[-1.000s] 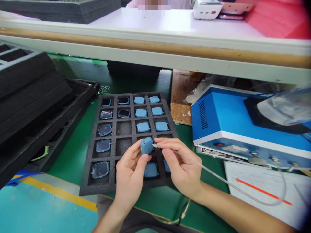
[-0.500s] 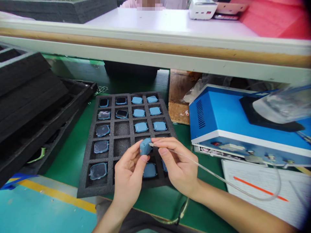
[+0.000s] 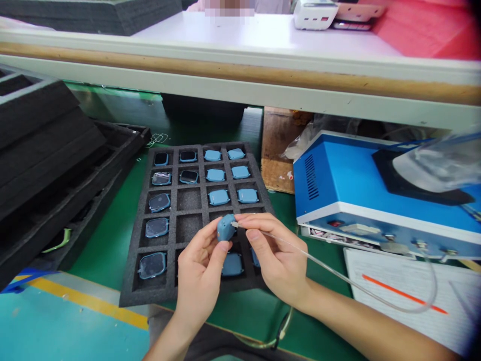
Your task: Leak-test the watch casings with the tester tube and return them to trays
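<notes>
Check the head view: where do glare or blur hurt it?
Head view: glare whitens the upper shelf; the clear plastic object at right looks smeared; print on the paper is too soft to read; the blue watch case in the left hand has a clear outline.

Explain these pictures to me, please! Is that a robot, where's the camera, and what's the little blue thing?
There's no robot here, just a person's two bare hands. Every picture comes from one camera worn on that person's head, looking forward and down. The left hand holds a blue watch case. The right hand pinches a pale cord, maybe a thin tube, with its tip at the case's side; I can't tell whether it's plugged in. Under the hands, on the green table, lies a black foam tray with more watch cases in its pockets. To the right are a blue machine and some paper.
</notes>
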Available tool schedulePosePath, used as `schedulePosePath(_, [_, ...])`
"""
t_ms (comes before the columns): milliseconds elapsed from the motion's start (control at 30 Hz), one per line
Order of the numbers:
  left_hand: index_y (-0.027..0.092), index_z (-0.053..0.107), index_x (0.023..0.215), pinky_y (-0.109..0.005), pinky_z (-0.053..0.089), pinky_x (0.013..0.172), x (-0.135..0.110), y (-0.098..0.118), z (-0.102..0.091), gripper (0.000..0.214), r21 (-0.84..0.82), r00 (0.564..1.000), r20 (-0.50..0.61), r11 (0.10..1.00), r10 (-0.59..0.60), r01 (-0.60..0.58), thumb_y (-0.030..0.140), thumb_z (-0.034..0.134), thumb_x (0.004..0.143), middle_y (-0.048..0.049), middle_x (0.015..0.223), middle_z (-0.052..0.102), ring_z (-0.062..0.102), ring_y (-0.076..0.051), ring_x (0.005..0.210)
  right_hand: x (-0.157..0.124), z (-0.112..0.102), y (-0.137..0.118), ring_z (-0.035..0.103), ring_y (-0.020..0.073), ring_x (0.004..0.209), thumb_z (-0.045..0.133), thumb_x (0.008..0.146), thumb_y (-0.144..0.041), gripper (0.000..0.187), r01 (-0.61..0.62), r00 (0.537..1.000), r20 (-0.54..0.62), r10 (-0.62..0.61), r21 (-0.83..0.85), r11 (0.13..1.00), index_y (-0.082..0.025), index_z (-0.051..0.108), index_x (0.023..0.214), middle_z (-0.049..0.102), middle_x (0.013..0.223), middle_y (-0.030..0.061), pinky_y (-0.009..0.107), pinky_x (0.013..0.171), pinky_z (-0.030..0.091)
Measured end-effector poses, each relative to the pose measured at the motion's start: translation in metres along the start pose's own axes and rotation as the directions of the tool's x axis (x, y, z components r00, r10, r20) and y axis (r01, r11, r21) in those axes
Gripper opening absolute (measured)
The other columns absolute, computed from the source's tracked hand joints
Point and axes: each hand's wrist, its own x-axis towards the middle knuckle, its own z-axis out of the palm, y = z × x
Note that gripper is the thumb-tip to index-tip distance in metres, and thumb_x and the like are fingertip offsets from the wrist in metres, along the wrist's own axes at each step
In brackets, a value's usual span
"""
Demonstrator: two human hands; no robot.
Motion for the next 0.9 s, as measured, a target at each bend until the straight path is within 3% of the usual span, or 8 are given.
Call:
schedulePosePath(333, [0.021, 0.075, 0.125, -0.038, 0.062, 0.103, 0.000, -0.001, 0.000, 0.036, 0.044, 1.000, -0.010, 0.999, 0.005, -0.004, 0.031, 0.078, 0.091, -0.0105, 0.132, 0.076, 0.073, -0.028, 0.121, 0.000, 0.000, 0.000, 0.077, 0.0220, 0.104, 0.062, 0.100, -0.014, 0.020, -0.005, 1.000, 0.005, 0.005, 0.008, 1.000, -0.025, 0.078, 0.106, 0.078, 0.105, 0.0071, 0.037, 0.091, 0.066])
schedulePosePath(600, [0.025, 0.078, 0.120, -0.033, 0.062, 0.101, 0.004, 0.001, -0.002, 0.034, 0.088, 0.999, -0.028, 0.996, 0.022, -0.019, 0.035, 0.082, 0.088, -0.0068, 0.127, 0.079, 0.076, -0.025, 0.116, 0.007, 0.001, -0.002, 0.077, 0.0197, 0.101, 0.062, 0.100, -0.013, 0.019, 0.034, 0.999, -0.005, -0.034, -0.007, 0.999, -0.024, 0.077, 0.103, 0.079, 0.103, 0.0070, 0.035, 0.091, 0.065])
schedulePosePath(733, [0.027, 0.078, 0.120, -0.029, 0.061, 0.100, 0.010, -0.001, -0.005, 0.038, 0.123, 0.996, -0.088, 0.992, -0.002, 0.012, 0.039, 0.085, 0.084, -0.0045, 0.124, 0.080, 0.077, -0.024, 0.112, 0.015, 0.004, -0.003, 0.078, 0.0187, 0.096, 0.062, 0.099, -0.017, 0.015, 0.062, 0.998, -0.026, -0.062, -0.003, 0.998, -0.021, 0.076, 0.098, 0.080, 0.100, 0.0078, 0.033, 0.089, 0.065])
schedulePosePath(900, [0.026, 0.074, 0.127, -0.042, 0.051, 0.114, 0.017, -0.003, -0.010, 0.048, 0.190, 0.989, -0.144, 0.980, -0.028, 0.056, 0.044, 0.085, 0.084, -0.0058, 0.130, 0.077, 0.073, -0.028, 0.121, 0.023, 0.004, -0.002, 0.078, 0.0173, 0.095, 0.061, 0.099, -0.021, 0.015, 0.076, 0.996, -0.048, -0.076, -0.009, 0.997, -0.021, 0.075, 0.093, 0.081, 0.097, 0.0072, 0.029, 0.089, 0.064])
